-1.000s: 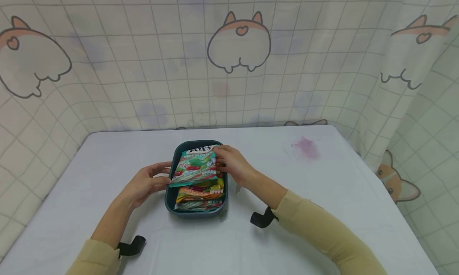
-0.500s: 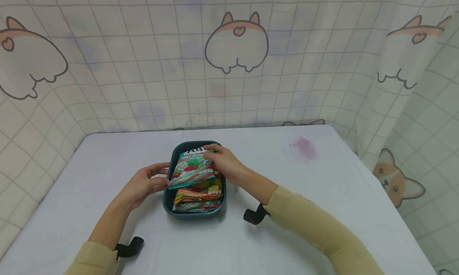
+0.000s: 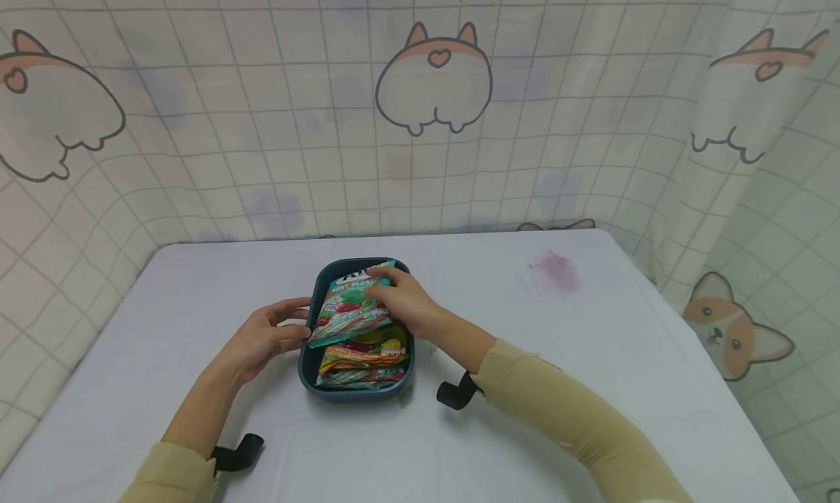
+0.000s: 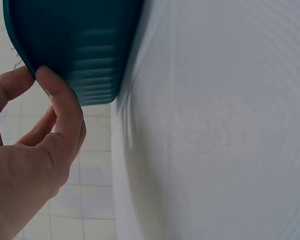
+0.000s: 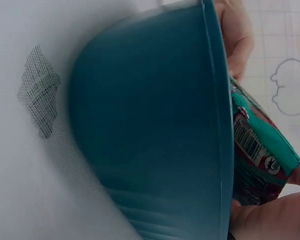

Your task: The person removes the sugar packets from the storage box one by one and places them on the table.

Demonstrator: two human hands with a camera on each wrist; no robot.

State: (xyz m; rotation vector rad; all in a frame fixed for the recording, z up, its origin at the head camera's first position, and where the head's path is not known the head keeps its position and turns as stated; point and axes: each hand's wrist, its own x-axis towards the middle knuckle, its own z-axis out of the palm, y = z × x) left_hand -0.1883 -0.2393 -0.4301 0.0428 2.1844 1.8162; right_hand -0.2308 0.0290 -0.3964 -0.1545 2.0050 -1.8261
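Note:
A dark teal plastic basket [image 3: 357, 395] holds several candy bags on the white table. The topmost, a mint-green candy bag [image 3: 351, 306], lies tilted, its lower left corner over the left rim. My right hand [image 3: 410, 302] grips this bag near its upper right; in the right wrist view the bag [image 5: 262, 140] shows its barcode side, with the thumb and a finger at its edge. Thumb and fingers of my left hand [image 3: 262, 339] hold the basket's left rim, close to the bag's corner. Below lie an orange-yellow bag [image 3: 361, 353] and another greenish bag [image 3: 361, 377].
The white-covered table [image 3: 512, 430] carries a pink stain [image 3: 558, 271] at the back right. A grid-patterned curtain [image 3: 289, 124] with cartoon corgis encloses its back and sides. Black wrist mounts [image 3: 239, 452] stick out below both forearms.
My right hand has slid left over the mint-green candy bag, its fingers now further onto the bag's face. The left hand stays at the rim. The head view has shifted slightly.

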